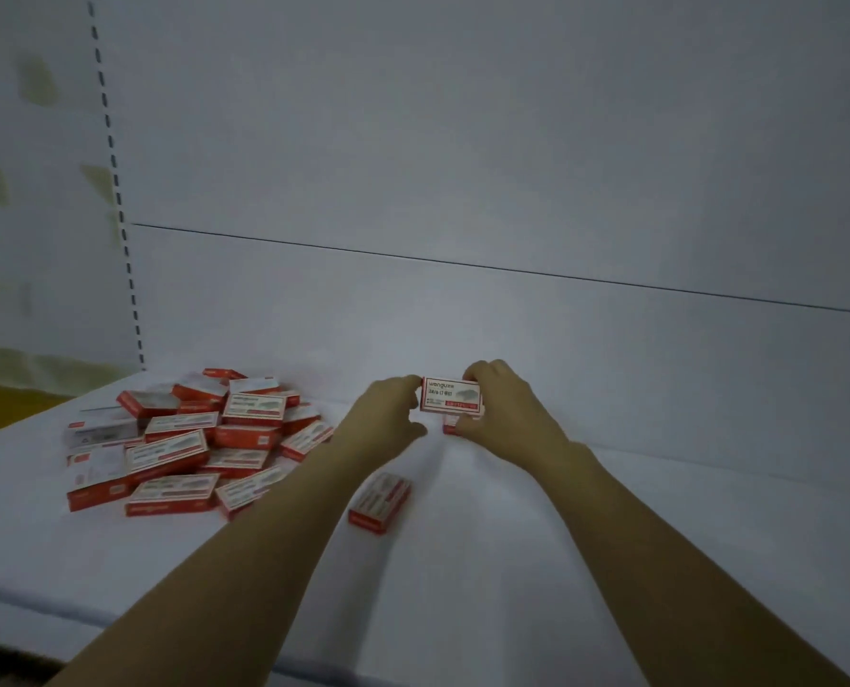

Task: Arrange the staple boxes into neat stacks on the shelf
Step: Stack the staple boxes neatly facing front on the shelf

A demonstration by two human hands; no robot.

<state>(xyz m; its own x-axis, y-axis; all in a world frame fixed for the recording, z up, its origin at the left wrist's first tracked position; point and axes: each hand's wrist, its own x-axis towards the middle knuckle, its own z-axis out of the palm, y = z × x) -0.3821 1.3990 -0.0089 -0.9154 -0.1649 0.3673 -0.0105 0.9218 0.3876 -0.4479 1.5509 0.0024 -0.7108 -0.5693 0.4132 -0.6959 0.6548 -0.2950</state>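
Red-and-white staple boxes (185,438) lie in a loose heap near the left edge of the shelf (636,538). A lone box (379,503) lies flat and askew mid-shelf. Toward the back edge, the top box (450,395), label up, pinched between left hand (388,411) and right hand (505,404), sits over a mostly hidden box (449,429)

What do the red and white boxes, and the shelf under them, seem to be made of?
The held box looks like thin printed cardboard, matte: sharp folded edges, red and white print. The pile of boxes looks the same. The shelf is smooth, white and without grain, perhaps painted metal or laminate; I cannot tell which. The back panel shares that finish.
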